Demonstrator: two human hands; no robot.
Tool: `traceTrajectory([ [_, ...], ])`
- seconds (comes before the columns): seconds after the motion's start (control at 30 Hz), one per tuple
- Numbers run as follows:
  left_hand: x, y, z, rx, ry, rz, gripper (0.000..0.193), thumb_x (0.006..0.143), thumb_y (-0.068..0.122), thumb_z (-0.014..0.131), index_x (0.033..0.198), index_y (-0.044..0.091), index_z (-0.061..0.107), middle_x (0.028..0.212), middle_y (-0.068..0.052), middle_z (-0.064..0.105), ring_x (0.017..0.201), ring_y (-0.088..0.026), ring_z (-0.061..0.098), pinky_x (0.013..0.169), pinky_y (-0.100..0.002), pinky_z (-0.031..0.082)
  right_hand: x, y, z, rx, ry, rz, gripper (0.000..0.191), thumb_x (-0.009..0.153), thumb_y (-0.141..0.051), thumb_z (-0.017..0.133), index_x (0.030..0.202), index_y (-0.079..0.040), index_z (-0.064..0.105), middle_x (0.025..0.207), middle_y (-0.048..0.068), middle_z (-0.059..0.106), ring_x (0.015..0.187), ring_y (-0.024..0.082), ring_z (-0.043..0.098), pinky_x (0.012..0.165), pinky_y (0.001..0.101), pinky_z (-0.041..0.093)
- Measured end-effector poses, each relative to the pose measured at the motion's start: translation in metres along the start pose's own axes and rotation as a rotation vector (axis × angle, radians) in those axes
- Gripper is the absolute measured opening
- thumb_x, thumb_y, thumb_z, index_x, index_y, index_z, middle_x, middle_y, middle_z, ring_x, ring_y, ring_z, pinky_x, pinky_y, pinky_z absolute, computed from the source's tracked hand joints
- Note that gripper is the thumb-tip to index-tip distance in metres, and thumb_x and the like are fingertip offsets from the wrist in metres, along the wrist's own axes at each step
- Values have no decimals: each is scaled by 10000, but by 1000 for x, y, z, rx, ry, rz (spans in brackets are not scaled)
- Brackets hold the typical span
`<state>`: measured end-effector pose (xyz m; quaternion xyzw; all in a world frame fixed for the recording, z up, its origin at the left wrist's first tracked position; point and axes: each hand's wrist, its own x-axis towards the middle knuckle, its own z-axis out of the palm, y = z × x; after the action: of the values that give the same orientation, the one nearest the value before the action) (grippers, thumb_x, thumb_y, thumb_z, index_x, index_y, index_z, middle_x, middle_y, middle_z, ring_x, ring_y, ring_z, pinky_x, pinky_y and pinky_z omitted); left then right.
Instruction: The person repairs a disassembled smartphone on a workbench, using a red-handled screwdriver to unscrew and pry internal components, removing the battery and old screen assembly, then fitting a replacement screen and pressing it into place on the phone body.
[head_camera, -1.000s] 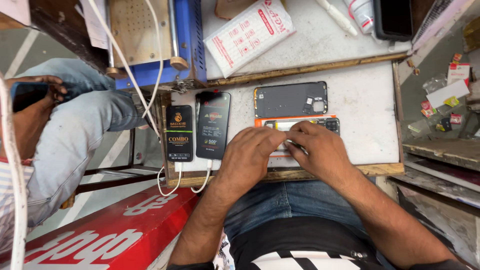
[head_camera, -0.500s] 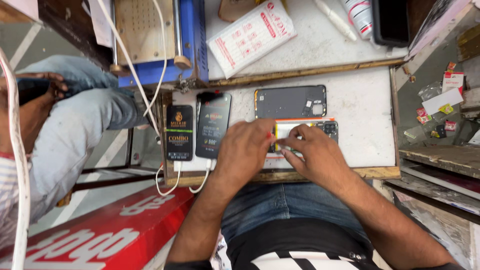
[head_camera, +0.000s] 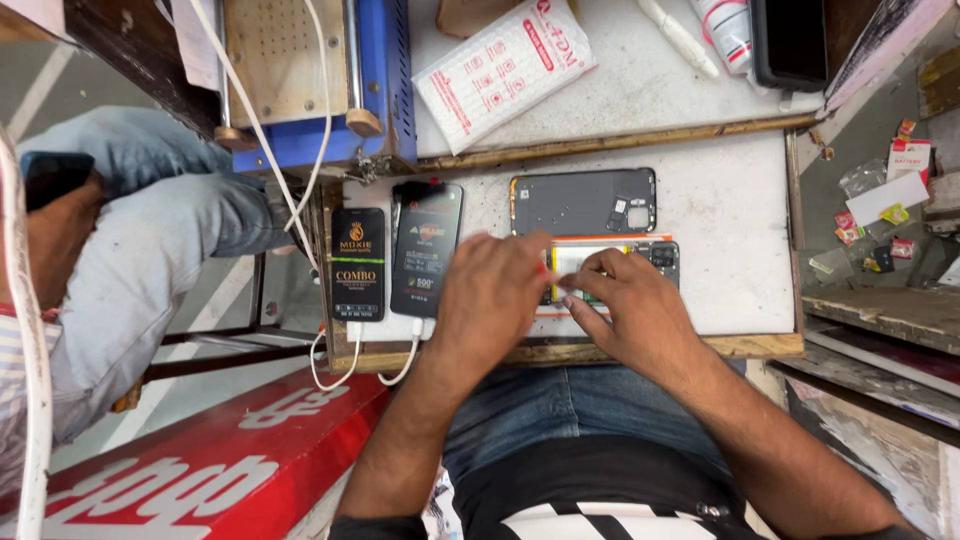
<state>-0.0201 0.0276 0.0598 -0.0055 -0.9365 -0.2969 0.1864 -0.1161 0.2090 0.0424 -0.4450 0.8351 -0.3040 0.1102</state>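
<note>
Both hands on the opened phone (head_camera: 610, 275) at bench centre — left hand (head_camera: 490, 295) pressing flat on its left end, right hand (head_camera: 625, 305) with fingertips pinching at the battery area; what they pinch is hidden. Back cover (head_camera: 583, 201) lies at 12 o'clock, just beside. Risk: a slip could nudge the two corded phones (head_camera: 400, 262) at 9 o'clock. No containers seen.

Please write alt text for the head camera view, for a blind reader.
Both hands, left hand and right hand, rest on an opened phone on a white bench. Its grey back cover lies just beyond; two cabled phones lie left.
</note>
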Motion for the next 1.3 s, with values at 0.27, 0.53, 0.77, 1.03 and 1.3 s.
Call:
traceTrajectory([
  [0.27,4,-1,-5,64,-33,-10,352,913,142,754,1235,56,640,978,-84,689,920,-292,664,935,-453,523,1,2,3,13,10,27,238,865,-204,765,1072,-89,765,980,90,696,924,296,673,787,419,564],
  [0.53,3,6,-7,8,-4,47,314,915,60,709,1213,68,610,1033,-114,702,971,-334,649,929,-476,500,6,3,3,-34,6,10,286,860,-219,774,1103,-71,748,1010,108,695,940,305,676,791,425,569],
  [0.77,3,2,-5,76,-34,-55,392,942,198,770,1275,80,601,927,-75,701,893,-290,677,952,-479,532,7,-3,-4,-21,-73,47,317,862,-243,757,1138,-87,736,1006,99,693,939,308,686,766,432,573],
  [1.03,2,-1,-2,-71,-36,42,350,926,91,710,1258,86,599,1088,-140,728,904,-363,695,879,-450,530,14,-4,-4,-71,-62,54,286,868,-265,740,1098,-96,743,970,90,692,915,309,688,742,440,573],
  [1.3,3,-2,-1,-4,-4,42,365,932,124,746,1254,100,577,949,-110,719,862,-331,708,819,-462,556,15,0,1,-96,-75,73,234,877,-256,737,1031,-80,741,939,69,685,878,278,693,706,420,579],
])
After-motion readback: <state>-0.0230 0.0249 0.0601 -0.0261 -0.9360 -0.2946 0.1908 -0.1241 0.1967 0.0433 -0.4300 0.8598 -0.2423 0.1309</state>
